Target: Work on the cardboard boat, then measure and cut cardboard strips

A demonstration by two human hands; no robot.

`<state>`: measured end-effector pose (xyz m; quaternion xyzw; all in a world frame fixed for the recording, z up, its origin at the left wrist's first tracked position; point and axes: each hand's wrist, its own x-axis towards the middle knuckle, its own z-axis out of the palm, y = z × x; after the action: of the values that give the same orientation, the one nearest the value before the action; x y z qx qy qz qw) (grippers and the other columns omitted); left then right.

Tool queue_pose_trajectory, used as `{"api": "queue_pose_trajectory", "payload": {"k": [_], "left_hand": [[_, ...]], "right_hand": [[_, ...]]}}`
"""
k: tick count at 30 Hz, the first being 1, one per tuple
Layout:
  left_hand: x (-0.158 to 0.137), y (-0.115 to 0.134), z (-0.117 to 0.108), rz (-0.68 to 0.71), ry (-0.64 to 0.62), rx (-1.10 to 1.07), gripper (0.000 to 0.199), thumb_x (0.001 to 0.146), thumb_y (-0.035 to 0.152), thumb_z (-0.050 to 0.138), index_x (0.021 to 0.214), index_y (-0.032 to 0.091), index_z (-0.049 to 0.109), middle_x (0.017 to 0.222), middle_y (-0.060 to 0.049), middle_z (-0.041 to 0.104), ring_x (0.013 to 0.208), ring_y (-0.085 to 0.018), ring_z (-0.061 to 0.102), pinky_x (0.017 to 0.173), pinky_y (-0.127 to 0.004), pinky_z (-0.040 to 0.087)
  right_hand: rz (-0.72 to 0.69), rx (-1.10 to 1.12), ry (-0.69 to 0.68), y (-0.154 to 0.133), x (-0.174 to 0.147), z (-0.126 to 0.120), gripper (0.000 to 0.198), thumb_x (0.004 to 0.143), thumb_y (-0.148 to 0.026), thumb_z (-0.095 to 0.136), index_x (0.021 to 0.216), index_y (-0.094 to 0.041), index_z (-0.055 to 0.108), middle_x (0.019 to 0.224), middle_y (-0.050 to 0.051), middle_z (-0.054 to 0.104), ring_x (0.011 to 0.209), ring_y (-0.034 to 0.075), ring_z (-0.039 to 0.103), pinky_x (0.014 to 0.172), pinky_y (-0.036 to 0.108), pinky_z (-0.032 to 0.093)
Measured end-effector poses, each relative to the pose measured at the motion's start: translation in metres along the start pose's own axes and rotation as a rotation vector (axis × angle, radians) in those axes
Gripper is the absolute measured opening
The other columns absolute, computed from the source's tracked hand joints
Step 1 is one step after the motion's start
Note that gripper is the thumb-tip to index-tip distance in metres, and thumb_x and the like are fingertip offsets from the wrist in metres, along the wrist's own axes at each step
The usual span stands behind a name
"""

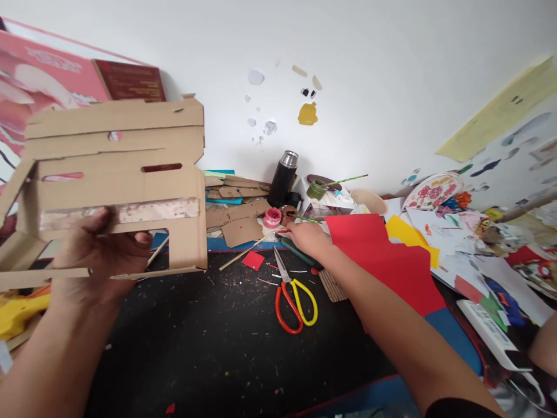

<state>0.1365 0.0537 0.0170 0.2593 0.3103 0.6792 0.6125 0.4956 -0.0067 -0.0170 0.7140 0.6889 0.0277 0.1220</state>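
Gripping creased, slotted brown cardboard point(115, 188) in the left hand point(102, 247); reaching near a round pink jar point(272, 219) with the right hand point(310, 237), cannot tell whether grasping.

From here I'd say a hand could skim the black mat point(217, 354) on the near side of the scissors point(284, 281). Beyond the scissors, a pink paint jar point(272, 217) and black flask point(282, 184) bar the way; right of them slants the right forearm point(391, 321); left of them hangs the raised cardboard piece point(187, 200).
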Motion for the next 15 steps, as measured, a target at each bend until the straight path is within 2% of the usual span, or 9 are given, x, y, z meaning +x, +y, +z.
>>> {"api": "queue_pose_trajectory", "payload": {"k": [5,10,12,15], "left_hand": [[0.002,-0.002,-0.001,-0.035,0.008,-0.054,0.013,0.069,0.019,0.076,0.074,0.025,0.066,0.081,-0.004,0.074,0.074,-0.018,0.067,0.041,-0.014,0.050],[0.003,-0.005,-0.002,-0.065,0.016,-0.048,0.011,0.069,0.017,0.073,0.073,0.024,0.065,0.073,0.000,0.071,0.068,-0.016,0.065,0.042,-0.016,0.052],[0.003,-0.006,-0.002,-0.074,0.030,-0.053,0.012,0.068,0.017,0.072,0.073,0.023,0.063,0.070,0.001,0.070,0.068,-0.016,0.066,0.043,-0.016,0.052],[0.005,-0.007,-0.003,-0.107,0.067,-0.052,0.014,0.066,0.014,0.071,0.074,0.021,0.061,0.067,0.003,0.069,0.063,-0.015,0.065,0.041,-0.016,0.052]], "right_hand": [[0.052,0.021,0.046,0.000,-0.004,0.000,0.033,0.111,-0.031,0.046,0.129,-0.017,0.069,0.111,0.020,0.081,0.103,0.036,0.077,0.088,0.041,0.052],[0.079,0.049,0.120,-0.006,-0.014,-0.006,0.034,0.110,-0.037,0.046,0.129,-0.017,0.066,0.102,0.017,0.082,0.095,0.034,0.077,0.082,0.037,0.050],[0.075,0.084,0.173,-0.011,-0.020,-0.009,0.034,0.109,-0.037,0.046,0.130,-0.017,0.065,0.096,0.014,0.082,0.089,0.032,0.077,0.077,0.035,0.047],[0.029,0.252,0.331,-0.025,-0.030,-0.014,0.028,0.103,-0.033,0.052,0.123,-0.019,0.066,0.086,0.007,0.080,0.077,0.026,0.074,0.068,0.031,0.041]]}}
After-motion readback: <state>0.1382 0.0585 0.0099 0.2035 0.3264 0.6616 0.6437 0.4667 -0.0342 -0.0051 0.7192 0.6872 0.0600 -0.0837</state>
